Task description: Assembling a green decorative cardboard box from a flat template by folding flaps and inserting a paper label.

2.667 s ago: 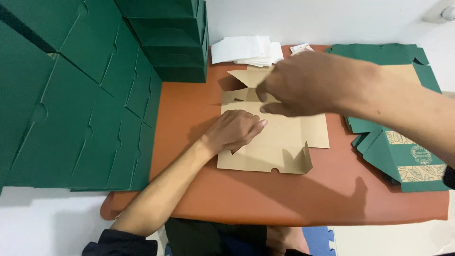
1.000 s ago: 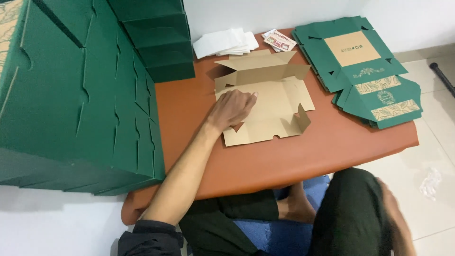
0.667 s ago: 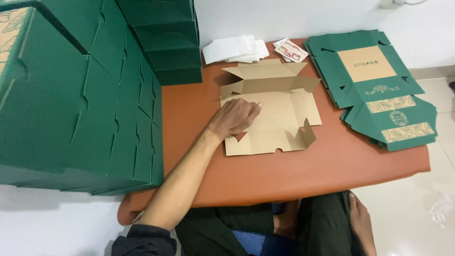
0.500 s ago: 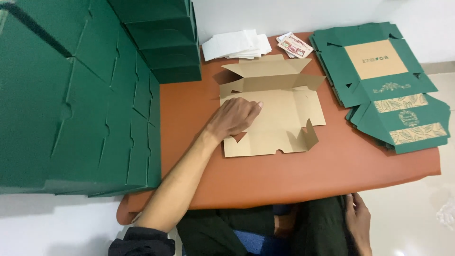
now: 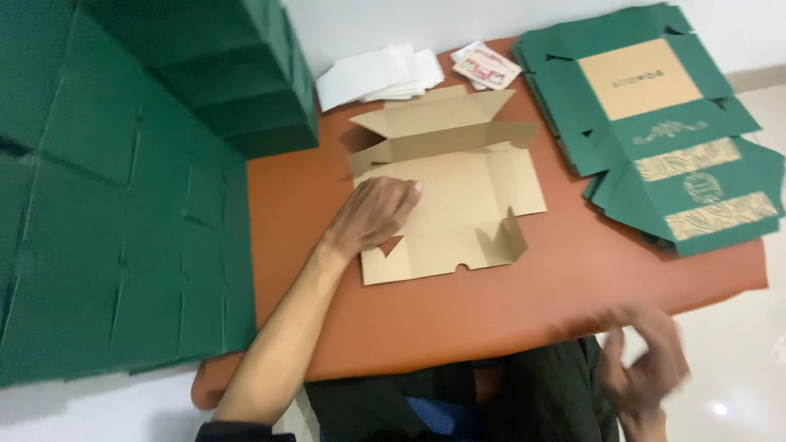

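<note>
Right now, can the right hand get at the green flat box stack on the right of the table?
Probably yes. The right hand is blurred, below the table edge, holding nothing visible. Bare tabletop lies between it and the green flat box stack; nothing blocks the way.

One brown cardboard box blank (image 5: 450, 205), two hands, one orange table (image 5: 508, 303), one small printed packet (image 5: 487, 65)
</note>
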